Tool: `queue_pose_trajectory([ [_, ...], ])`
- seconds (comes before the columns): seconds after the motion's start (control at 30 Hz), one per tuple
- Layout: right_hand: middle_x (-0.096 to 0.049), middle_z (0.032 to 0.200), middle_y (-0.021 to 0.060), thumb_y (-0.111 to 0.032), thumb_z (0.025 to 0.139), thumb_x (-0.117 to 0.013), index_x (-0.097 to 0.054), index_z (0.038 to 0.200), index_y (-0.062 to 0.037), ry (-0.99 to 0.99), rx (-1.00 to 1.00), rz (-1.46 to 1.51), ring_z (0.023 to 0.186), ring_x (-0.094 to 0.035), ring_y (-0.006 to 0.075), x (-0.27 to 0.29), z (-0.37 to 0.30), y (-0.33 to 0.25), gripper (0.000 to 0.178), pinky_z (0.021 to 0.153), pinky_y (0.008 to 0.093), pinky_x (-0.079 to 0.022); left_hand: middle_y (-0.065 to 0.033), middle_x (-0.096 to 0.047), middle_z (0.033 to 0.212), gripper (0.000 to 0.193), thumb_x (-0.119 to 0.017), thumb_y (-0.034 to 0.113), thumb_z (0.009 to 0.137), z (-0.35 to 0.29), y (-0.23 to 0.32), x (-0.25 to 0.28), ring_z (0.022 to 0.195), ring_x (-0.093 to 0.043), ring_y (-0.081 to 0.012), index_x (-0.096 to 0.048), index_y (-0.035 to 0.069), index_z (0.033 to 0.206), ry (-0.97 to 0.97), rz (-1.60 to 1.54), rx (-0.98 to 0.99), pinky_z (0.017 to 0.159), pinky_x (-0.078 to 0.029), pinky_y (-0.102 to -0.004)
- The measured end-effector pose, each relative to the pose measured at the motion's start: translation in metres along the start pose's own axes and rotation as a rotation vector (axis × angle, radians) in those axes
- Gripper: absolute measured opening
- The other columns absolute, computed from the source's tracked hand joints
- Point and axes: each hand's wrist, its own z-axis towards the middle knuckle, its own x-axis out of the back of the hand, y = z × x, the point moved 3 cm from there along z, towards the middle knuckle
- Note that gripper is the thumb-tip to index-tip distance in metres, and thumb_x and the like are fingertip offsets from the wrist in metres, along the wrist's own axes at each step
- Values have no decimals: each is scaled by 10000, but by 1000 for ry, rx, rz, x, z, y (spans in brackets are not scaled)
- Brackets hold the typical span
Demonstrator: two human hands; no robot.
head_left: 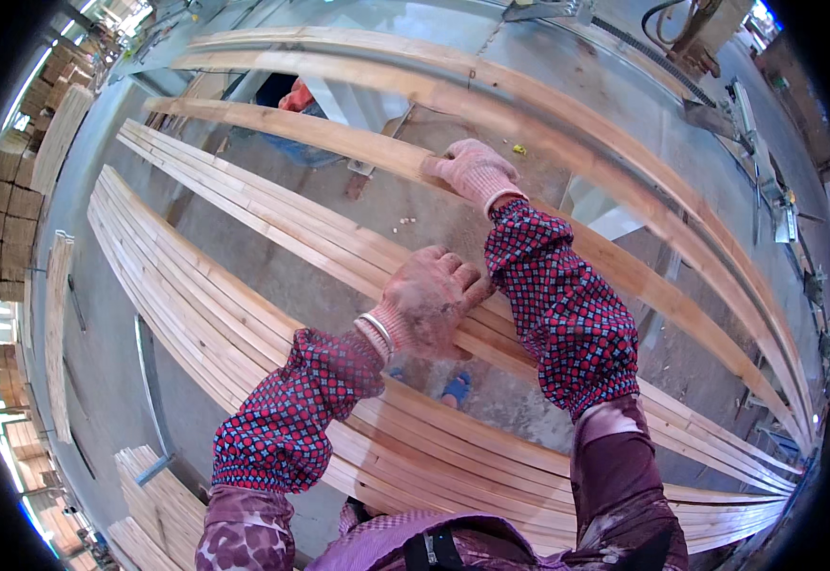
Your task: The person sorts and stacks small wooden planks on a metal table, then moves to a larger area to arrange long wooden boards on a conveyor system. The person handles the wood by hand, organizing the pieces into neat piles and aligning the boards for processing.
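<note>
Long pale wooden strips run across the view from far left to near right. My right hand (477, 173), in a pinkish knitted glove, is closed on a single wooden strip (339, 138) beyond the middle group. Nearer to me, my left hand (426, 300), in a dirt-stained glove, lies over a narrow group of strips (282, 219), its fingers bent over the far side and its thumb on the near side. Patterned red and blue sleeve covers reach up both forearms. A wider row of strips (205, 305) lies closest to my body.
Two more strips (529, 109) lie beyond my right hand, beside a metal rail. White supports (348, 95) stand under the strips. Stacked lumber (6, 219) lines the left side, and machine parts (781, 219) sit at the right. A blue sandal (456, 388) shows below on the concrete floor.
</note>
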Motion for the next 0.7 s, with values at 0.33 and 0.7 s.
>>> queue_pose_trajectory([
  [0.33, -691, 1060, 218, -325, 935, -536, -660, 1047, -51, 357, 511, -167, 961, -685, 399, -18, -45, 12, 321, 802, 496, -558, -132, -610, 1182, 910, -827, 583, 550, 0, -7, 5, 1132, -564, -302, -584, 71, 1262, -26, 63, 106, 1044, -415, -443],
  [0.7, -709, 865, 149, -264, 780, -687, -659, 956, -52, 351, -36, -641, 827, -714, 305, 36, -217, 248, 277, 561, 461, -542, -184, -461, 1417, 1139, -909, 422, 420, 4, 15, -2, 1318, -418, -412, -430, 100, 1402, 233, 108, -13, 1126, -316, -541],
])
